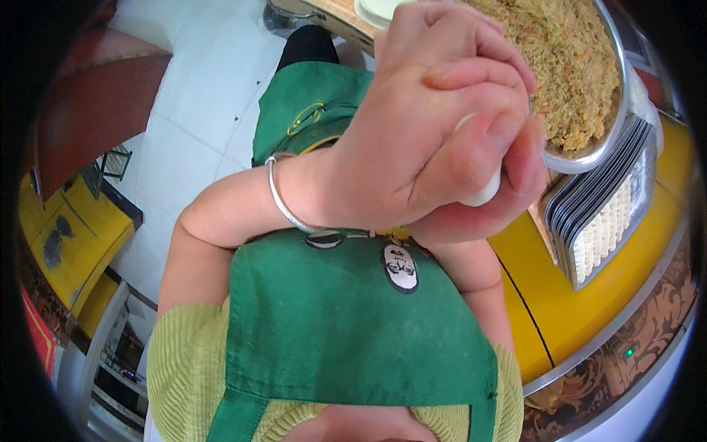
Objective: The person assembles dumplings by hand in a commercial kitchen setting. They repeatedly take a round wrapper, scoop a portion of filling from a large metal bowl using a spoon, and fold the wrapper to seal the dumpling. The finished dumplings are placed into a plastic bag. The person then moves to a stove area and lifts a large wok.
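Observation:
My left hand (pixel 420 116), with a silver bangle on the wrist, is clasped against my right hand (pixel 475 221) above the green apron. Between them a small piece of smooth white food, possibly dough (pixel 486 190), shows below the fingers and thumbs; most of it is hidden. Just right of the hands, a large metal bowl (pixel 594 162) holds a brownish, finely chopped filling (pixel 574 77) with orange and green bits. Beyond the hands, pale round sheets (pixel 381 8), perhaps wrappers, lie on a wooden board (pixel 342 14), partly covered by my left hand.
A stack of dark trays (pixel 596 182), with rows of small white pieces on top, stands on the yellow tabletop (pixel 552 309) at right. Another yellow table (pixel 72 237), a dark red surface (pixel 105 105) and a grey chair frame (pixel 99 353) are at left. Pale floor tiles (pixel 188 105) lie between.

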`<state>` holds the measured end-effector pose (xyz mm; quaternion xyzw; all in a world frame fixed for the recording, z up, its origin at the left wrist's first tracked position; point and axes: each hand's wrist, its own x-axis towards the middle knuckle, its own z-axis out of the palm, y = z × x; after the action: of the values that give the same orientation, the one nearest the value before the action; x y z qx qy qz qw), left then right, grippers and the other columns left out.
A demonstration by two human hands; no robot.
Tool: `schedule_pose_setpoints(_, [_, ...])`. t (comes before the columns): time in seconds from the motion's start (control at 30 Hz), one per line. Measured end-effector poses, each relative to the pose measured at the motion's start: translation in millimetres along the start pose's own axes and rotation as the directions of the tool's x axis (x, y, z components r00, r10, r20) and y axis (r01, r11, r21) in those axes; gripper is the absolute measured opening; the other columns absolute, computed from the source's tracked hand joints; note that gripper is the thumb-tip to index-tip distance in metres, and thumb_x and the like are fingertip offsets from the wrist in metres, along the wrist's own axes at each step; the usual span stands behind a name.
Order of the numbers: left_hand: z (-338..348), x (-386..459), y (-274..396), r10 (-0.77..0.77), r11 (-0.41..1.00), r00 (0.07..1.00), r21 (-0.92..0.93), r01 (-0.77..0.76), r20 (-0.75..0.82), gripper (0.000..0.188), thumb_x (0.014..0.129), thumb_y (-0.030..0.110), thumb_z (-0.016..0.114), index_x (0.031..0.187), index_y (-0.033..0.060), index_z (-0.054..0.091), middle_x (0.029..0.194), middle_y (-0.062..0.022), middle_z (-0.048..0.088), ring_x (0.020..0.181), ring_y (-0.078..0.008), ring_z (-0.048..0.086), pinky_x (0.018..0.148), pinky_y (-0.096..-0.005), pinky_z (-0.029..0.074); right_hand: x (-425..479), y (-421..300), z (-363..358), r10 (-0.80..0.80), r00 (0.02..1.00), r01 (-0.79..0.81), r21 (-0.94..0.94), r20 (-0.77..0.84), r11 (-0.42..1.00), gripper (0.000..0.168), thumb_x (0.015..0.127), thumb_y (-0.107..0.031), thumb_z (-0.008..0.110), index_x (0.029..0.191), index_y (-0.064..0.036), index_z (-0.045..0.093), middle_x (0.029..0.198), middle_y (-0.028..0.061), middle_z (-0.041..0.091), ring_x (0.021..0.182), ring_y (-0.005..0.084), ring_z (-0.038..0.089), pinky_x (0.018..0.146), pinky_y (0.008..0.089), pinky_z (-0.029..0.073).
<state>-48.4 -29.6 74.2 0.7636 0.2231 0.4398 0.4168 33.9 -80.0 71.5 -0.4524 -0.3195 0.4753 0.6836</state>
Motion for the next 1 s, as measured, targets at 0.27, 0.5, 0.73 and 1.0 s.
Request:
schedule_pose_setpoints(0.27, [4.1,0.1,-13.6,0.216,0.972,0.94,0.15,-0.182,-0.264,0.019,0.077,0.023,0.05,0.075,0.0049,0.054,0.089,-0.0107,0.054,0.081,-0.0246,0.049,0.073,-0.0338,0.039,4.1,3.6,-8.2,-0.368,0.918,0.391,-0.494,0.148,0.777,0.024,0.087,-0.02,0.044,0.09,0.001,0.055,0.095,0.0101,0.052,0.088,0.0168,0.05,0.081,0.0292,0.039])
schedule_pose_setpoints(0.5, [-4.8,10.8,-20.5,0.363,0.887,0.889,0.396,-0.238,-0.278,0.02,0.07,0.023,0.057,0.067,0.0037,0.051,0.09,-0.0133,0.054,0.078,-0.0262,0.05,0.068,-0.0343,0.041,6.6,-5.4,-5.5,-0.347,0.93,0.366,-0.204,0.124,0.908,0.016,0.087,-0.014,0.05,0.092,0.001,0.053,0.089,0.0086,0.054,0.083,0.0131,0.05,0.077,0.0242,0.041])
schedule_pose_setpoints(0.73, [-28.2,5.2,-17.7,0.489,0.736,0.872,0.54,-0.408,-0.007,0.031,0.081,0.034,0.046,0.083,0.0029,0.049,0.094,-0.0135,0.053,0.075,-0.0238,0.05,0.064,-0.0321,0.041,9.1,-21.8,-10.0,-0.322,0.922,0.381,-0.349,0.217,0.856,0.011,0.085,-0.008,0.052,0.086,0.002,0.052,0.083,0.0083,0.054,0.073,0.0113,0.049,0.068,0.0203,0.039])
schedule_pose_setpoints(1.0, [-14.1,-11.4,-13.6,0.304,0.942,0.949,0.172,-0.287,-0.08,0.016,0.085,0.011,0.053,0.096,0.0026,0.047,0.077,-0.0087,0.054,0.058,-0.0155,0.046,0.053,-0.0262,0.037,12.6,-25.9,-17.8,-0.087,0.992,0.087,0.006,0.095,0.996,0.014,0.085,-0.004,0.047,0.098,0.002,0.05,0.086,0.0079,0.054,0.078,0.0103,0.052,0.07,0.0208,0.043])
